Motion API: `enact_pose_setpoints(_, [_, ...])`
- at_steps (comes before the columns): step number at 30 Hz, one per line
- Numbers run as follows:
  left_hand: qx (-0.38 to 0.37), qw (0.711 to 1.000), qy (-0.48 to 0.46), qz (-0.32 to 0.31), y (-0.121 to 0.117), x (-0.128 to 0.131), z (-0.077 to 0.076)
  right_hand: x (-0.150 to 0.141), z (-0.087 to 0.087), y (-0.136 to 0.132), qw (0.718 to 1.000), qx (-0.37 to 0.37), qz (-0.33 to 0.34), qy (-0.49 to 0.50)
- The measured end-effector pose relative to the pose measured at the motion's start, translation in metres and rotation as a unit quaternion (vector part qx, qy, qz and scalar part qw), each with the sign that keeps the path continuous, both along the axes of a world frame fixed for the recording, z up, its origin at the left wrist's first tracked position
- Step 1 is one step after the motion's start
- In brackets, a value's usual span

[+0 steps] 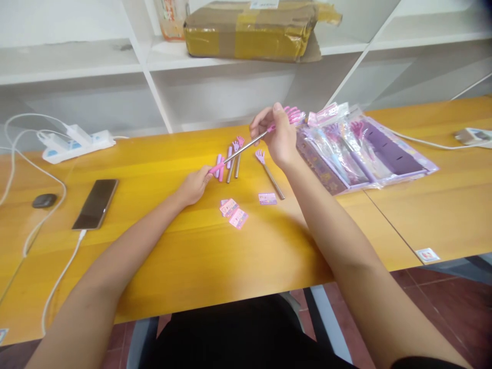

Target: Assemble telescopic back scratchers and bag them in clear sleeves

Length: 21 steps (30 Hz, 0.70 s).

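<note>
Head view: above a yellow wooden table, a pink-and-silver back scratcher spans both hands. The left hand grips its pink handle; the right hand is closed around it near the claw. Its long axis slants from near left to far right, claw pointing far right. A purple box sits right, small cards nearer.

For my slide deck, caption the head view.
Left hand and right hand hold a pink-ended back scratcher over a wood-toned table bearing small cards.
</note>
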<state>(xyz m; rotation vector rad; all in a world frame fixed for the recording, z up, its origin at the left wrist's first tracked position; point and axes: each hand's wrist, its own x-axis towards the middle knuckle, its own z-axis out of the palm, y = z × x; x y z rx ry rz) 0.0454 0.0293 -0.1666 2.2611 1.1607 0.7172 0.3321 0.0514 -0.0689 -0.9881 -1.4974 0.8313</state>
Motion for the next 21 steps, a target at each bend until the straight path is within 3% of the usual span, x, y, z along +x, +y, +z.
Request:
enact_pose_setpoints(7, [-0.006, 1.000, 0.003, 0.000, 0.000, 0.000, -0.001, -0.020, -0.013, -0.004, 0.999, -0.020, 0.030, 0.008])
enact_pose_setpoints(15, [-0.021, 1.000, 0.004, -0.019, 0.000, 0.001, -0.002, -0.037, -0.042, -0.006, 0.994, -0.032, 0.075, 0.071])
enact_pose_setpoints(21, [-0.025, 0.999, 0.009, -0.026, 0.003, 0.002, -0.007, -0.045, -0.051, -0.008, 0.993, -0.072, 0.079, 0.057])
